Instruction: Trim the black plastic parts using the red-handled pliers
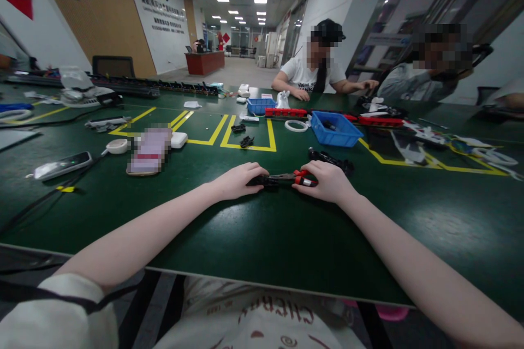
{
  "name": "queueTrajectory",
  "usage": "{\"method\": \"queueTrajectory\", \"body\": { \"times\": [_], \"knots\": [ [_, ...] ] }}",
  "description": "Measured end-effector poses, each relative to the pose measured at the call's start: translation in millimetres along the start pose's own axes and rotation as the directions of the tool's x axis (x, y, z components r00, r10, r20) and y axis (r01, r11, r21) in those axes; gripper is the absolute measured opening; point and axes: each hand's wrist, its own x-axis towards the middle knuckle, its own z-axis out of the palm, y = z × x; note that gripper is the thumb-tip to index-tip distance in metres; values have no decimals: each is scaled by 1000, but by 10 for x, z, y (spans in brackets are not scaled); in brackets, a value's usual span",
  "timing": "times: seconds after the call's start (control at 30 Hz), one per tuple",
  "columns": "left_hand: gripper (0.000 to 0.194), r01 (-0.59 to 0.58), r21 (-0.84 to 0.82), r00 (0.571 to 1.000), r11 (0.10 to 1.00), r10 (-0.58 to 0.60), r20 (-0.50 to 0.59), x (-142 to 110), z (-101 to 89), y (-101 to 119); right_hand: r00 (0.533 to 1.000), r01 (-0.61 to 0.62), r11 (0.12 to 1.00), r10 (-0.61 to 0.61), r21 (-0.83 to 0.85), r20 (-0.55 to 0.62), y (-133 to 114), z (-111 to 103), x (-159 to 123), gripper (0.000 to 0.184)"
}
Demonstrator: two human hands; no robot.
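Left hand (239, 181) pinches a black part (259, 180). From its right, the right hand (325, 181) grips pliers (302, 180) lying sideways, nose pointing left at the part.

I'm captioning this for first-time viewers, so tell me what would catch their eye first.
At centre, red-handled pliers in the right hand reach to a black part in the left hand. Beyond the right hand, a bright blue bin stands on the green table. Yellow tape outlines mark the tabletop.
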Motion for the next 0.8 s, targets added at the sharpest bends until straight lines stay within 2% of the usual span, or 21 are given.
{"method": "queueTrajectory", "body": {
  "times": [0.5, 0.8],
  "knots": [
    [31, -8, -30, 1000, 1000, 8, -15, -11, 8, -8, 998, -68, 993, 69, 96, -10, 8, 39, -23, 38],
    [37, -52, -55, 996, 997, 48, -71, -3, 15, -42, 999, -47, 995, 48, 88, -17, 37, 38, -16, 38]
  ]
}}
